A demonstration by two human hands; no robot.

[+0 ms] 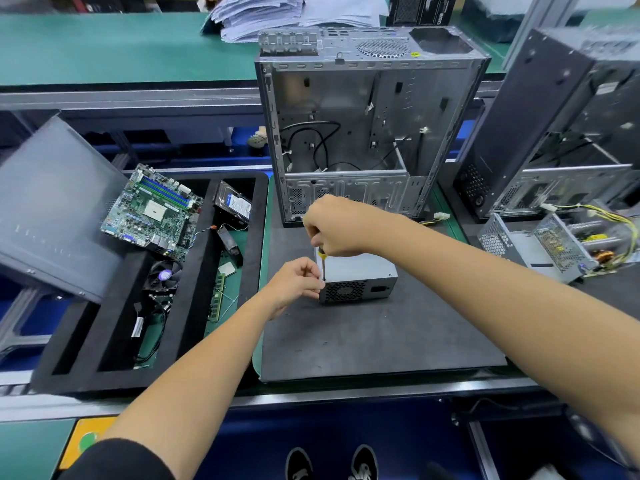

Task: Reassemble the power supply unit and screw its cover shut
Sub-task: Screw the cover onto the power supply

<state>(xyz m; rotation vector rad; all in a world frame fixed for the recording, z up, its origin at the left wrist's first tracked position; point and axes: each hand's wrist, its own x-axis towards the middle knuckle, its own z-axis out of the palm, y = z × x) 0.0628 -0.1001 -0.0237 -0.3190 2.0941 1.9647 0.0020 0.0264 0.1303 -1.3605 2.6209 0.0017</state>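
The power supply unit (358, 277) lies flat on the dark mat (363, 337) of the bench, fan grille toward the person, probably so its cover screws face up. At its 9 o'clock corner, the right hand (334, 226) grips the screwdriver (322, 263) upright, while the left hand (296, 284) pinches near the tip, likely steadying a screw.

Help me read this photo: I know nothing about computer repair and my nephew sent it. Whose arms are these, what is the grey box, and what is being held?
The one picture comes from a camera on the worker's head, looking down at their own arms. The right hand grips a small screwdriver upright at the corner of the power supply unit, a grey metal box on a dark mat. The left hand pinches near the tip. Behind stands an open computer case; at left a tray holds a motherboard.
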